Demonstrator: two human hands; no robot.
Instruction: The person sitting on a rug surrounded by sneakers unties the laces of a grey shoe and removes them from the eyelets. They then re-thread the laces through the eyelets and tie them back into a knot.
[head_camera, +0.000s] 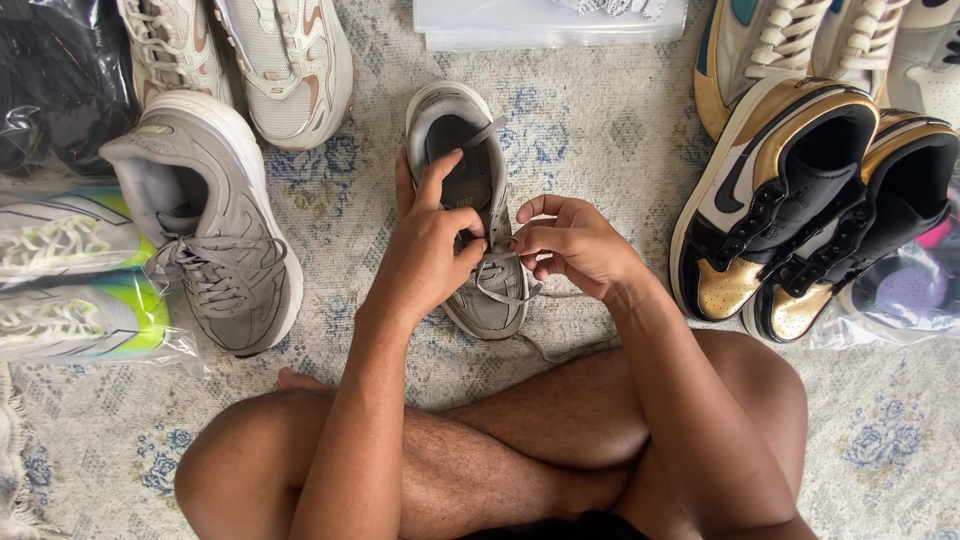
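A pale woven rug (600, 130) with faded blue flower patterns covers the floor, and the person sits on it cross-legged with bare knees. To the right stand two glossy gold, black and white sneakers (800, 200), side by side, toes toward the person. To the left lies a grey mesh shoe (215, 230), laced, its toe also pointing toward the person; beside it, a clear plastic bag (70, 290) holds white and neon-green shoes. A pair of cream sneakers (240, 60) sits at the top left, and a flat clear plastic package (520, 25) at the top centre.

In the middle, just ahead of the legs, rests the grey shoe (470, 210), matching the one on the left. Its long axis runs away from the person, heel far, toe near, and its dark lining shows in the opening. The left hand (430, 250) lies over the tongue, fingers pinching near the eyelets. The right hand (570, 245) is closed on the flat grey lace (497, 292), which loops loosely over the toe and trails onto the rug.
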